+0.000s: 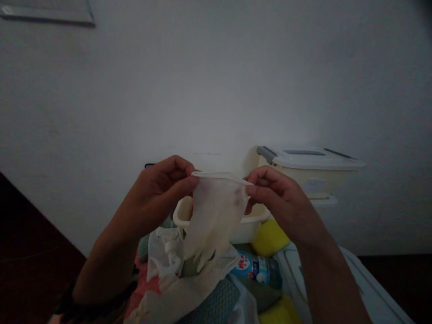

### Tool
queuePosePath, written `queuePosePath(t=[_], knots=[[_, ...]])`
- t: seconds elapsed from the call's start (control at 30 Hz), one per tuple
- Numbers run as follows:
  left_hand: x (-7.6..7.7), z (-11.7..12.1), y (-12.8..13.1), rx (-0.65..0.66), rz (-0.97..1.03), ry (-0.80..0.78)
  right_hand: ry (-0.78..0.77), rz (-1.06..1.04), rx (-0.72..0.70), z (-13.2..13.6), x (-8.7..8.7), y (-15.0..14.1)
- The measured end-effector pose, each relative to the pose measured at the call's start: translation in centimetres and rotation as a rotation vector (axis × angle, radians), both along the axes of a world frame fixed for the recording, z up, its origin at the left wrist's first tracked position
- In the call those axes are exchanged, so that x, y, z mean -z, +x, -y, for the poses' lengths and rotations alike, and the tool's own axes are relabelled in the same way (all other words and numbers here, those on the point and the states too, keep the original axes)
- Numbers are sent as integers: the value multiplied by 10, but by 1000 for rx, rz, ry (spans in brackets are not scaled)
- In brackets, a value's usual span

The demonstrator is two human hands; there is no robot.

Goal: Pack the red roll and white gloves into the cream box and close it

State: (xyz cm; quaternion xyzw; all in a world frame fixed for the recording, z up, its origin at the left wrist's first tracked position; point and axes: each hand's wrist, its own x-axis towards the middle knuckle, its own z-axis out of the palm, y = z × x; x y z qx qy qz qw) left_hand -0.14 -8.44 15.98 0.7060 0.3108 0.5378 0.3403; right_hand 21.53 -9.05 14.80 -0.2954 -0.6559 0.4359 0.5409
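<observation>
A thin, off-white disposable glove (219, 204) hangs in the middle of the head view, its cuff upward and its fingers pointing down. My left hand (164, 191) pinches the left end of the cuff between thumb and fingers. At the right end, the cuff is pinched by my right hand (275, 193). The cuff is stretched fairly straight between them. Below the glove lies another pale, limp piece (189, 290) that looks like a second glove. Behind the hanging glove, a cream plastic basin (251, 229) is partly hidden.
A white spray nozzle (172, 252), a blue-labelled bottle (256, 269), a yellow sponge (270, 238) and blue-green woven cloth (216, 303) crowd the surface below my hands. A lidded storage box (310, 177) stands by the wall at right. A dark wristband (97, 299) circles my left forearm.
</observation>
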Motion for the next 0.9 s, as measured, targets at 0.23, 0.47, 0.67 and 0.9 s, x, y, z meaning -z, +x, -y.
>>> queuePosePath(t=[0.23,0.47,0.67,0.9], knots=[[-1,3,8,103,22,-110,54,-77,22,3,1,-2],[6,2,2,215,-90,-65,166,118,118,4,4,-1],[4,0,3,121,-58,-5,174,268,55,6,7,2],[-4,3,2,79,-59,-43,227,429,37,10,3,2]])
